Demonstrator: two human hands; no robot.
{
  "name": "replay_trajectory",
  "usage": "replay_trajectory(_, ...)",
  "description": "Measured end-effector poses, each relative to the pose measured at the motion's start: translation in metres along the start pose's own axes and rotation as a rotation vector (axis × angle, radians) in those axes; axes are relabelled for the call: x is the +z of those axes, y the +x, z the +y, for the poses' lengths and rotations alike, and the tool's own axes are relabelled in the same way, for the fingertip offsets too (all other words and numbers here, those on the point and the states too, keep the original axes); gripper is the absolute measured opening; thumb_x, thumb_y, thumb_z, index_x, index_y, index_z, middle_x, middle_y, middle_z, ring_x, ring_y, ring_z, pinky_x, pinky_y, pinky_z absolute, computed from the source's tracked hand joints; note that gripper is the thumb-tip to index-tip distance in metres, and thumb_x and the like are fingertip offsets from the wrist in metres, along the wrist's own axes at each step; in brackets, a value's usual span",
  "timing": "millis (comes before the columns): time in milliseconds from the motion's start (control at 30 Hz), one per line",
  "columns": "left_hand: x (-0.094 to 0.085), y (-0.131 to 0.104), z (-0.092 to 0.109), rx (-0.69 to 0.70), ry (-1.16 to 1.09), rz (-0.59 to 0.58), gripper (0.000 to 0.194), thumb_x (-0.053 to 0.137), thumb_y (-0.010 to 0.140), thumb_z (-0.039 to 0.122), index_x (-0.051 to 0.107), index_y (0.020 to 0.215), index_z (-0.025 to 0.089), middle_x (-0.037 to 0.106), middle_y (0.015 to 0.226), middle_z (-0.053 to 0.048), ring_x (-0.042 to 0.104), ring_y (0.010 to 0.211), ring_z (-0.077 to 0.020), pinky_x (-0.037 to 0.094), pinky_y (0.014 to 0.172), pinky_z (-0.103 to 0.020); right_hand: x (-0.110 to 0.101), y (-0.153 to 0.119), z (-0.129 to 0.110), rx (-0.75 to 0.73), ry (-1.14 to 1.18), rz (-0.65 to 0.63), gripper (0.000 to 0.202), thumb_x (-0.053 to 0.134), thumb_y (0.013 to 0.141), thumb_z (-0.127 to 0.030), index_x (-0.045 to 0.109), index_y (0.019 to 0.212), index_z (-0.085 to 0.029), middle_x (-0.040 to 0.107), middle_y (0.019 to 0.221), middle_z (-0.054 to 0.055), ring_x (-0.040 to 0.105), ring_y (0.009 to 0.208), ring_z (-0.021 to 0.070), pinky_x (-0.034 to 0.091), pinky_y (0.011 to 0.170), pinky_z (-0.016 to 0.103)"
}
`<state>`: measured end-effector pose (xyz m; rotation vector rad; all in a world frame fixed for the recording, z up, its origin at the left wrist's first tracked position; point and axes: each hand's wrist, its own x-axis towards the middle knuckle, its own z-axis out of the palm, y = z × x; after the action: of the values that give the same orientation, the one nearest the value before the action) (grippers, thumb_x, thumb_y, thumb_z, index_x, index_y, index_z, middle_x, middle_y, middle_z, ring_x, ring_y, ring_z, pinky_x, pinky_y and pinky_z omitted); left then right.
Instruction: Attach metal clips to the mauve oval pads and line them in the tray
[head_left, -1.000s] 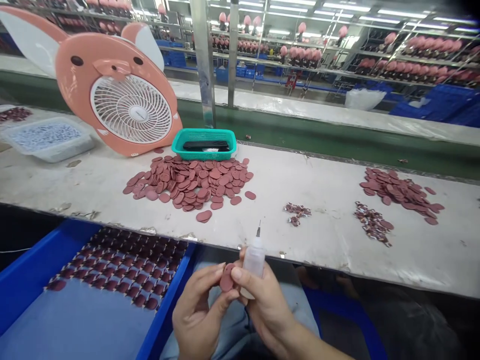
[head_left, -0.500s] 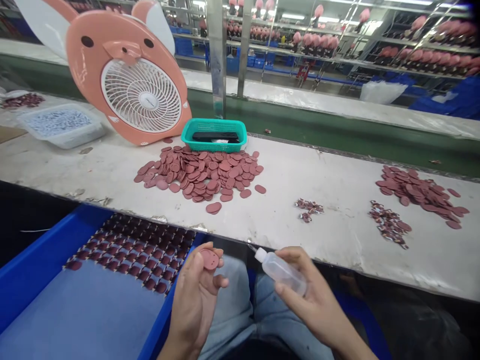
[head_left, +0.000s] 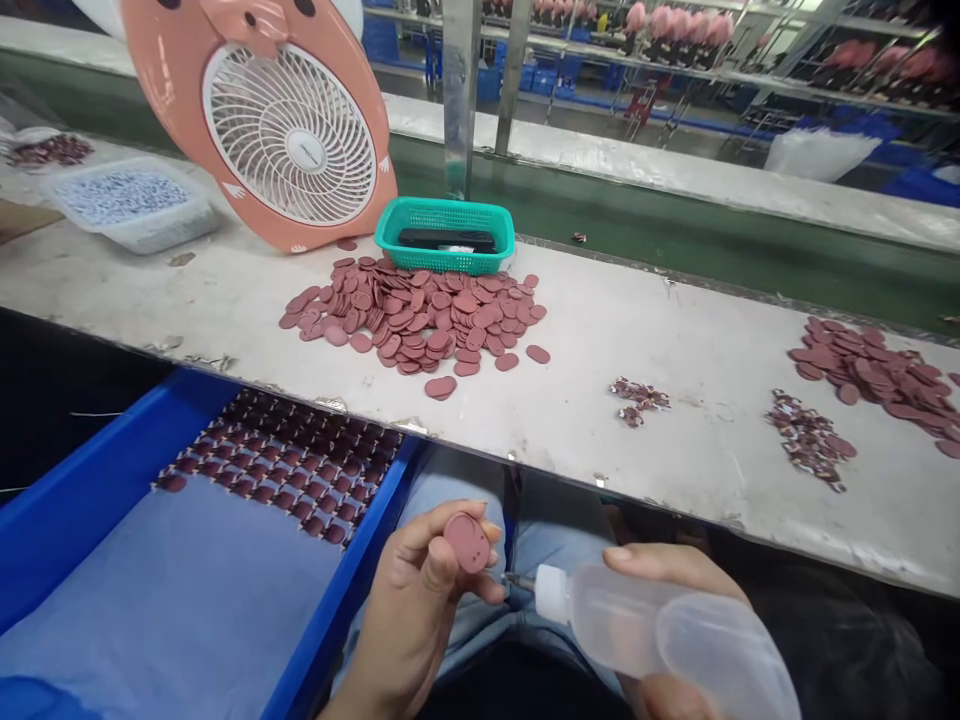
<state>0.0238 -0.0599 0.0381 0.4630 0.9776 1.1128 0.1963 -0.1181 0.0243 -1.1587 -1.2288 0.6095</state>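
Reddish oval disc (head_left: 466,543) pinched between thumb and fingers of left hand (head_left: 420,590) at six o'clock, squeeze bottle (head_left: 615,610) clasped by fingers of right hand (head_left: 682,565) at five; with nozzle (head_left: 522,581) at disc's four o'clock, fingertip (head_left: 491,589) could be jabbed by a slip or disc smeared by oversqueezing.

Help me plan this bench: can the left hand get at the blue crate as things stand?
Probably yes: the left hand is beside the open-topped blue crate, with nothing blocking its rim, though the fingers hold a maroon oval disc.
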Motion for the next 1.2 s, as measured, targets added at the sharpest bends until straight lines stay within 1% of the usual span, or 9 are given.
replay_trajectory(200,0.000,0.000,0.001,0.028,0.006,-0.016,0.043,0.087,0.058,0.060,0.083,0.083,0.025,0.072,0.070,-0.002,0.065,0.064,-0.0157,0.056,0.049,-0.020,0.010,0.010,-0.008,-0.050,0.055,0.038,0.040,0.068,0.089,-0.050,0.068,0.116,-0.021,0.067,0.088,0.006,0.065,0.061,0.0183,0.054,0.051,0.029)
replay_trajectory(333,-0.001,-0.001,0.001,0.020,0.003,-0.036,0.043,0.087,0.058,0.058,0.083,0.083,0.024,0.075,0.072,-0.002,0.065,0.057,-0.0132,0.056,0.049,-0.019,0.014,0.015,-0.012,-0.071,0.081,-0.056,0.039,0.065,0.092,-0.047,0.063,0.123,-0.023,0.065,0.070,0.001,0.053,0.042,0.0139,0.043,0.037,0.027)
replay_trajectory(433,-0.005,-0.001,0.000,0.018,0.004,-0.055,0.041,0.086,0.061,0.058,0.083,0.085,0.025,0.076,0.075,-0.002,0.066,0.056,-0.0128,0.057,0.050,-0.019,0.016,0.016,-0.014,-0.064,0.078,-0.076,0.037,0.063,0.094,-0.046,0.060,0.124,-0.024,0.060,0.059,-0.002,0.045,0.035,0.0126,0.034,0.033,0.028)
replay_trajectory(600,-0.011,0.002,-0.003,0.025,0.007,-0.113,0.038,0.084,0.065,0.056,0.083,0.089,0.027,0.076,0.077,-0.003,0.068,0.061,-0.0139,0.057,0.052,-0.019,0.016,0.015,-0.015,-0.058,0.086,-0.076,0.035,0.060,0.096,-0.044,0.060,0.124,-0.024,0.060,0.060,-0.002,0.046,0.037,0.0129,0.036,0.035,0.028)
replay_trajectory(700,-0.007,0.002,-0.002,0.029,0.007,-0.090,0.041,0.085,0.063,0.058,0.083,0.088,0.025,0.075,0.074,-0.003,0.067,0.060,-0.0143,0.056,0.049,-0.019,0.016,0.016,-0.015,-0.057,0.070,-0.083,0.034,0.061,0.095,-0.045,0.061,0.123,-0.024,0.057,0.058,-0.003,0.043,0.035,0.0123,0.034,0.035,0.028)
replay_trajectory(833,0.000,0.000,0.002,0.042,0.017,-0.003,0.043,0.087,0.058,0.059,0.083,0.083,0.024,0.074,0.073,-0.003,0.063,0.060,-0.0144,0.056,0.047,-0.019,0.015,0.016,-0.012,-0.082,0.082,-0.022,0.037,0.063,0.093,-0.048,0.063,0.122,-0.024,0.064,0.069,0.000,0.056,0.045,0.0147,0.045,0.041,0.028)
replay_trajectory(933,0.003,-0.001,0.003,0.039,0.013,0.006,0.042,0.088,0.057,0.058,0.083,0.082,0.024,0.074,0.070,-0.003,0.060,0.056,-0.0129,0.056,0.047,-0.019,0.015,0.015,-0.009,-0.091,0.033,0.058,0.037,0.064,0.092,-0.050,0.066,0.116,-0.022,0.068,0.079,0.004,0.065,0.059,0.0180,0.052,0.050,0.030)
replay_trajectory(1100,0.002,0.000,0.003,0.052,0.006,-0.004,0.041,0.089,0.058,0.056,0.083,0.082,0.023,0.074,0.073,-0.003,0.061,0.056,-0.0128,0.055,0.045,-0.018,0.014,0.018,-0.009,-0.109,-0.069,0.028,0.037,0.063,0.093,-0.052,0.066,0.115,-0.022,0.065,0.069,0.001,0.063,0.055,0.0164,0.052,0.050,0.028)
replay_trajectory(1200,0.000,0.001,0.003,0.045,0.021,-0.037,0.040,0.088,0.060,0.056,0.084,0.083,0.024,0.076,0.073,-0.003,0.061,0.056,-0.0118,0.055,0.047,-0.018,0.015,0.023,-0.011,-0.139,-0.117,0.039,0.035,0.065,0.092,-0.051,0.067,0.110,-0.021,0.070,0.079,0.002,0.067,0.060,0.0159,0.055,0.053,0.026)
